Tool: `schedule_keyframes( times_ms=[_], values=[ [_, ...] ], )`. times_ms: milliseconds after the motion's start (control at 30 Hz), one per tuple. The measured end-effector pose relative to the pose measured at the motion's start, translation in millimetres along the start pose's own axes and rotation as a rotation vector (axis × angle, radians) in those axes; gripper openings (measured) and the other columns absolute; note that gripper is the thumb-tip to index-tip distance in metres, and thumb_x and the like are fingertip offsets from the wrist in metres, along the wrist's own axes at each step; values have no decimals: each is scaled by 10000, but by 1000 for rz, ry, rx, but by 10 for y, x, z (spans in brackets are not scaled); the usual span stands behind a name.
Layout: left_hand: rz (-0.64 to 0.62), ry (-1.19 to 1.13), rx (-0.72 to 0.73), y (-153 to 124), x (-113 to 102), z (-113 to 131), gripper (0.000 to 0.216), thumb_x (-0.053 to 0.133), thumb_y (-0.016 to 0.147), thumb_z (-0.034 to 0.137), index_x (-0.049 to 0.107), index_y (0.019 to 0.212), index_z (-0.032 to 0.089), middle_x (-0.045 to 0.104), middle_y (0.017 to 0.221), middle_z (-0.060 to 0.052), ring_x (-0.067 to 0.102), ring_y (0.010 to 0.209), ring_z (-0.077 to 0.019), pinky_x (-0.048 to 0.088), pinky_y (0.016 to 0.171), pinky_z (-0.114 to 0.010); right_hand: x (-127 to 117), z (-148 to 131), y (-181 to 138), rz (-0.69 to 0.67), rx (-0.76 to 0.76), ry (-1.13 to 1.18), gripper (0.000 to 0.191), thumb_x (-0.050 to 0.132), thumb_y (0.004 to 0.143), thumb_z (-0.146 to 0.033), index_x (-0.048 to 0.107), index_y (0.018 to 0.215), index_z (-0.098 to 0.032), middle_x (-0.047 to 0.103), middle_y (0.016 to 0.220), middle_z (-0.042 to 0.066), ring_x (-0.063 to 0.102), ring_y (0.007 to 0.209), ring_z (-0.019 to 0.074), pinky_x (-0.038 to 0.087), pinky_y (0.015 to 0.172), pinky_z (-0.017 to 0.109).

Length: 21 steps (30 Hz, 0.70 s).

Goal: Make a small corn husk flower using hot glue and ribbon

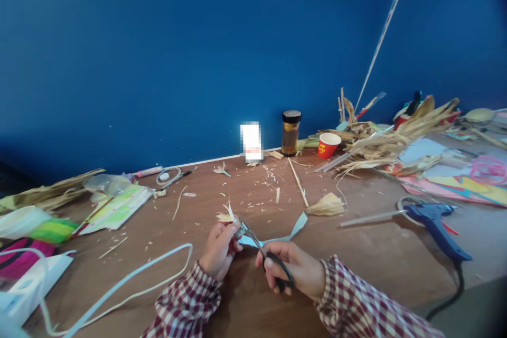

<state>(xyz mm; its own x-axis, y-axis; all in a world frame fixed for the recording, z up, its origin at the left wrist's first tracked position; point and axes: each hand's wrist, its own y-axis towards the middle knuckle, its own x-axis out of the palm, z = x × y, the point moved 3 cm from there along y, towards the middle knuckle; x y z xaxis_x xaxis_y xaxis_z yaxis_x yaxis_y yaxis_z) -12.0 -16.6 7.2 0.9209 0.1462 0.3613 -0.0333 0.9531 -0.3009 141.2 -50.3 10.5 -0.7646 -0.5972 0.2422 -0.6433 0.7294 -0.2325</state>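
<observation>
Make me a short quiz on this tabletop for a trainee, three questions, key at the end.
1. Fill in: the scissors are in the ____ hand.
2. True or false: the left hand holds a pale, petalled piece.
3. What colour is the glue gun? A) red B) blue C) yellow

Key:
1. The right hand.
2. True.
3. B.

The jar [290, 140] stands on the table [376, 264], left of the cup [328, 151] and behind the scissors [254, 238]. The glue gun [438, 227] lies right of the scissors.
</observation>
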Motion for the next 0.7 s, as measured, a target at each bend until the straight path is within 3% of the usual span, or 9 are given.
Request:
schedule_keyframes(
  times_ms=[700],
  values=[
    [-14, 67, -2, -31, 35, 18, 213, 651, 620, 310, 535, 727, 167, 469, 482, 62, 375, 373, -49, 316, 377, -174, -11, 17, 9, 30, 59, 19, 485, 629, 618, -567, 520, 809, -136, 527, 503, -39, 440, 369, 45, 273, 304, 119]
  ],
)
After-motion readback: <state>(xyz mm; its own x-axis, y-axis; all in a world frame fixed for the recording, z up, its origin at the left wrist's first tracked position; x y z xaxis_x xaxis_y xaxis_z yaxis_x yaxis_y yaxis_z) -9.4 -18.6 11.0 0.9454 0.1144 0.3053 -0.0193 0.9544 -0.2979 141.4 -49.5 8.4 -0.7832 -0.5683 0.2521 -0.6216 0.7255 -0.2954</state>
